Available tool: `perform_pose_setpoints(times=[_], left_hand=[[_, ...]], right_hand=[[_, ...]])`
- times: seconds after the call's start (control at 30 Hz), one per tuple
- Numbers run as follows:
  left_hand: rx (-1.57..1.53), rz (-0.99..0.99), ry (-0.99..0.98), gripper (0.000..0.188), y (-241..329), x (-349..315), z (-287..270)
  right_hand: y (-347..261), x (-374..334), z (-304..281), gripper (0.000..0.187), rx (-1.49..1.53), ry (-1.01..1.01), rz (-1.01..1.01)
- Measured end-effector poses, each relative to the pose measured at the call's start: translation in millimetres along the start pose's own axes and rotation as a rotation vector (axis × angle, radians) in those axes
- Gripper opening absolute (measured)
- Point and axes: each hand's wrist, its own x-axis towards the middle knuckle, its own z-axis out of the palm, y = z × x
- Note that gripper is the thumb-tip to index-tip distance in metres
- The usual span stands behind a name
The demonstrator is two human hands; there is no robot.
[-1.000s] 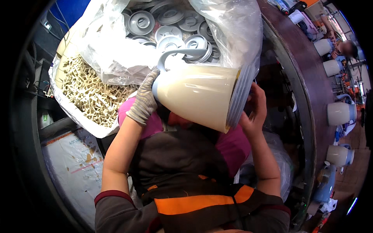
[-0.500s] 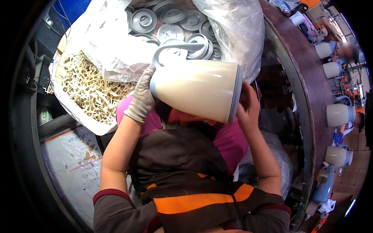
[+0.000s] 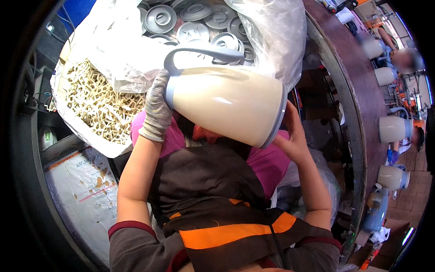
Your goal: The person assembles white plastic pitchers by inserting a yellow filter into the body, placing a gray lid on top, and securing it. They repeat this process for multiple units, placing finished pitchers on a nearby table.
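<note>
A translucent plastic bag point(image 3: 283, 41) of round grey lids point(image 3: 160, 19) lies beside a white sack point(image 3: 86, 139) filled with small beige pieces point(image 3: 102, 104). To the right, cream jugs point(image 3: 392, 129) line the far side of a dark brown bench point(image 3: 360, 106).

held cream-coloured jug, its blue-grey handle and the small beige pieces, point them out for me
Cream-coloured jug point(image 3: 226, 106): head view, middle of its body.
Blue-grey handle point(image 3: 208, 48): head view, along its long arm.
Small beige pieces point(image 3: 97, 104): head view, middle of the heap.
</note>
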Motion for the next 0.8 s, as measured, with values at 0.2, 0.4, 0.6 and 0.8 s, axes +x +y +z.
perform_pose_setpoints(times=[0.2,0.4,0.6,0.8], left_hand=[[0.001,-0.004,-0.040,0.030,-0.8,-2.2,-4.2],[0.113,0.092,-0.109,0.032,-2.4,-8.7,9.6],[0.653,0.069,-0.452,0.048,-5.4,-13.6,26.3],[0.069,-0.158,-0.487,0.054,-39.6,9.6,7.1]], right_hand=[[18.9,-4.6,2.1,0.041,0.025,-0.045,0.180],[15.4,-3.1,-21.3,0.052,0.211,0.267,0.446],[-64.4,-6.8,-1.3,0.029,0.129,-0.294,0.275],[-70.1,-28.8,-8.4,0.026,0.572,-0.236,0.260]])
